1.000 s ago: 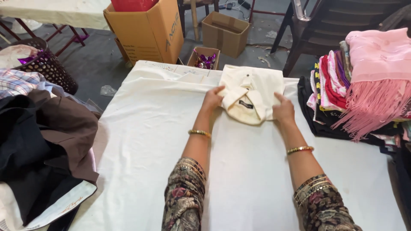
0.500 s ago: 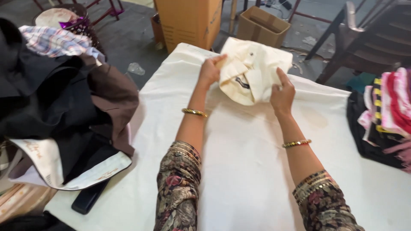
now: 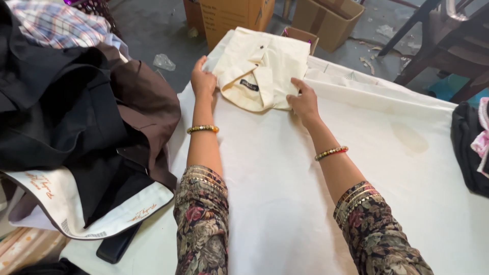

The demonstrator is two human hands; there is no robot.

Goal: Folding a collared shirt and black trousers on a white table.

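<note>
Folding is in hand: both hands, left hand [image 3: 202,80] and right hand [image 3: 303,103], grip the cream folded cotton shirt [image 3: 261,67] on the white-covered desk [image 3: 285,203], whose edges probably need squaring next.

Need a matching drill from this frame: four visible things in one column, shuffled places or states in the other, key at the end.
Things
1. folded cream cotton garment
2. pile of dark black and brown clothes
3. brown cardboard box
4. flat black phone-like slab

Places or states
A. on the floor past the table's far end
B. heaped at the table's left side
C. at the near left table edge, partly under white fabric
D. held at its edges by left hand and right hand

Pairs: 1-D, 2-B, 3-A, 4-C
</note>
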